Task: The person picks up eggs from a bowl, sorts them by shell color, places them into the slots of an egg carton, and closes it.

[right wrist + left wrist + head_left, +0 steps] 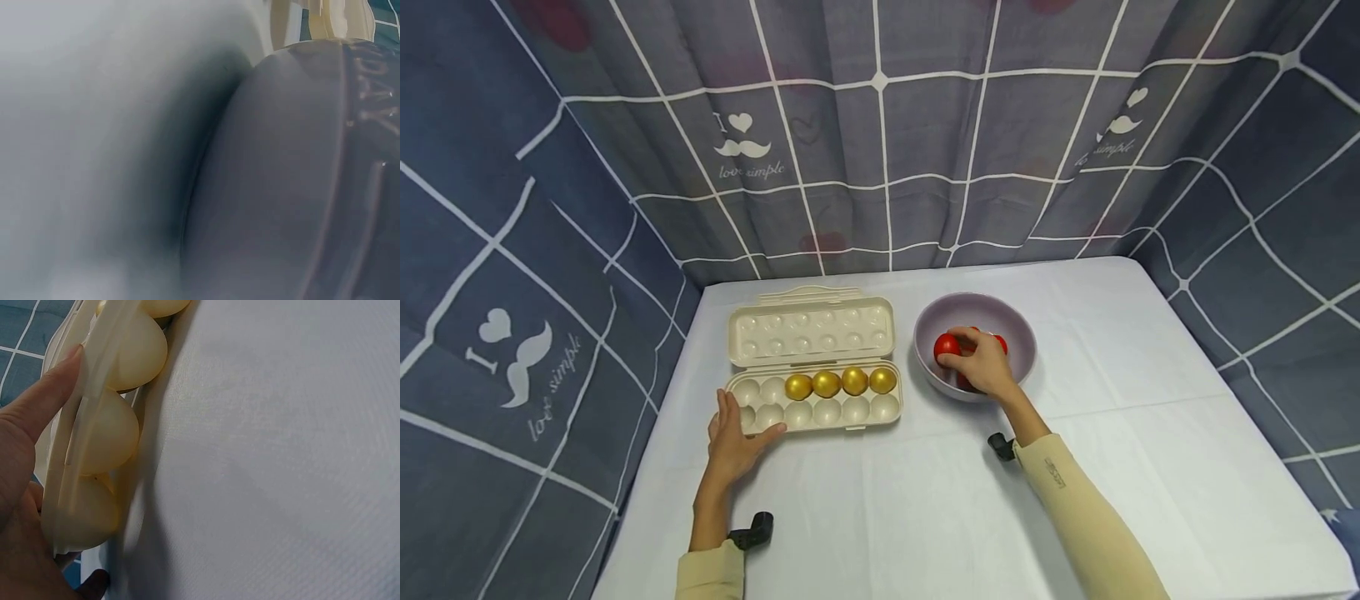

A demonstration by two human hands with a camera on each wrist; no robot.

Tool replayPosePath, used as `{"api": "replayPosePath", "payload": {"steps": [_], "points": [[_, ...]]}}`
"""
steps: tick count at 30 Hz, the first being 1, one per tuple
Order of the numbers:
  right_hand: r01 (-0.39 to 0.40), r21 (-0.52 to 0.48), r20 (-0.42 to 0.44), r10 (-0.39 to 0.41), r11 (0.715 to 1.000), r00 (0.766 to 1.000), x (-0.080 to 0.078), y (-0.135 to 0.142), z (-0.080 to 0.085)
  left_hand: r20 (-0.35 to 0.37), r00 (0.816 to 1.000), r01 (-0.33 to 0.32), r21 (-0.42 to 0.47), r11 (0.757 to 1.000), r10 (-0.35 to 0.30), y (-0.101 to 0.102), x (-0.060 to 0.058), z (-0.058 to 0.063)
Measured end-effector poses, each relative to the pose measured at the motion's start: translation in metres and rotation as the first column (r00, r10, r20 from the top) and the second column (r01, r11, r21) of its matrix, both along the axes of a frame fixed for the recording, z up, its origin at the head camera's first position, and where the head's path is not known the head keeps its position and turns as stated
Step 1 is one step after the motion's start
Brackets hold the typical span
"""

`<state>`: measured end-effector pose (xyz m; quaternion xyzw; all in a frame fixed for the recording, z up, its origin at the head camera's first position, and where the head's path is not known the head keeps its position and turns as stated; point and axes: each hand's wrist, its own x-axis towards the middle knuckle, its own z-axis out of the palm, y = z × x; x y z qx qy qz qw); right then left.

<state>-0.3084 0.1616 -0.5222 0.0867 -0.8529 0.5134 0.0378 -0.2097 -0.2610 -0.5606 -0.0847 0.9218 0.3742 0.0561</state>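
My left hand grips the left end of an open cream egg carton, thumb on the front rim and fingers round the left side. In the left wrist view the thumb presses on the carton's edge above its rounded cups. Several gold eggs sit in the back row, toward its right end. Over the purple bowl, my right hand pinches a red egg between thumb and fingers. Other red eggs lie in the bowl, partly hidden by the hand.
The carton's lid lies folded back behind the cups. A white cloth covers the table. Grey checked curtains hang at the back and both sides. In the right wrist view, the bowl's outer wall fills the right side.
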Motion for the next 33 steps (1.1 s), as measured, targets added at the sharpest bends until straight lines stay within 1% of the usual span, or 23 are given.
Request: {"api": "replayPosePath", "payload": {"steps": [4,8,12,13,15,19,21,24,28,31,33], "points": [[0.04,-0.137,-0.038,-0.045,0.99,0.998,0.007,-0.002,-0.001,0.006,1.0,0.001,-0.003,1.0,-0.001,-0.001,0.002,-0.001],[0.039,-0.236,-0.065,-0.056,0.971,0.996,0.012,-0.008,-0.003,0.021,1.0,0.002,-0.01,1.0,-0.002,-0.002,0.004,-0.001],[0.029,-0.311,-0.088,-0.059,0.95,0.994,0.012,-0.016,0.0,0.006,1.0,0.002,-0.006,1.0,-0.002,-0.002,0.002,0.0],[0.025,-0.329,-0.09,-0.057,0.944,0.994,0.012,-0.019,0.002,0.001,1.0,0.002,-0.007,1.0,-0.002,-0.002,0.001,0.0],[0.009,-0.349,-0.109,-0.05,0.937,0.993,0.017,-0.026,0.013,-0.005,1.0,0.001,-0.008,1.0,-0.001,-0.001,0.0,0.001],[-0.023,-0.365,-0.163,-0.04,0.931,0.986,0.032,-0.046,0.034,-0.001,1.0,0.001,-0.009,1.0,-0.001,0.001,-0.001,0.002],[-0.047,-0.384,-0.19,-0.029,0.922,0.981,0.039,-0.058,0.04,0.0,1.0,0.0,-0.007,1.0,0.0,0.001,-0.001,0.003],[-0.104,-0.422,-0.211,0.014,0.901,0.977,0.041,-0.077,0.032,0.002,1.0,0.001,-0.009,1.0,-0.001,0.001,0.001,0.003],[-0.217,-0.45,-0.213,0.132,0.866,0.968,0.045,-0.109,0.012,0.008,1.0,0.002,-0.015,1.0,-0.001,0.001,0.002,0.001],[-0.296,-0.411,-0.202,0.23,0.862,0.952,0.052,-0.135,0.003,-0.002,1.0,0.0,-0.016,1.0,0.0,0.001,0.001,-0.001],[-0.332,-0.348,-0.191,0.28,0.877,0.941,0.055,-0.151,-0.003,-0.014,1.0,-0.003,-0.016,1.0,0.003,0.001,0.001,-0.003]]}}
